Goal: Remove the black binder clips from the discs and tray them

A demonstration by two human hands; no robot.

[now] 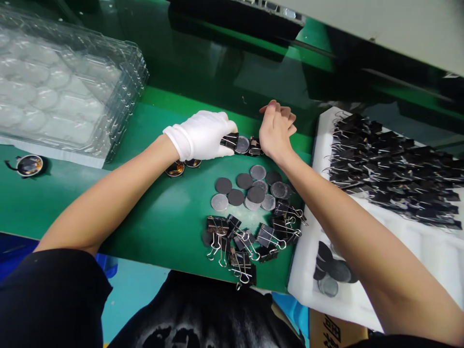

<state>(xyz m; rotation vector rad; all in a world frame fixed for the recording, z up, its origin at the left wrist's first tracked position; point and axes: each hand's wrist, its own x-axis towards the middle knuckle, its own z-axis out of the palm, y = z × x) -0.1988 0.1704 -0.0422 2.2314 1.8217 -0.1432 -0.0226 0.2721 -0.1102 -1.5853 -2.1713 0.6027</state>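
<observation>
My left hand (pixel 205 135), in a white glove, closes on a black binder clip (pixel 229 140) with its thumb and fingers. Right beside that clip shows a round grey-faced piece (pixel 242 144), and a second black clip (pixel 255 146) sits on its other side. My bare right hand (pixel 276 126) is by the second clip, its fingers loosely bent and apart; whether its palm touches the clip is hidden. Two round pieces with amber shiny faces (pixel 175 168) lie under my left wrist. Nearer to me are several grey and black discs (pixel 255 195) and loose binder clips (pixel 266 235).
Stacked clear plastic trays (pixel 123 96) stand at the left, with another amber-faced round piece (pixel 30 166) in front. On the right, a white foam tray (pixel 308 270) holds rows of black clips (pixel 391 169) and some discs (pixel 337 270). A dark glossy panel (pixel 224 63) borders the green table (pixel 152 217).
</observation>
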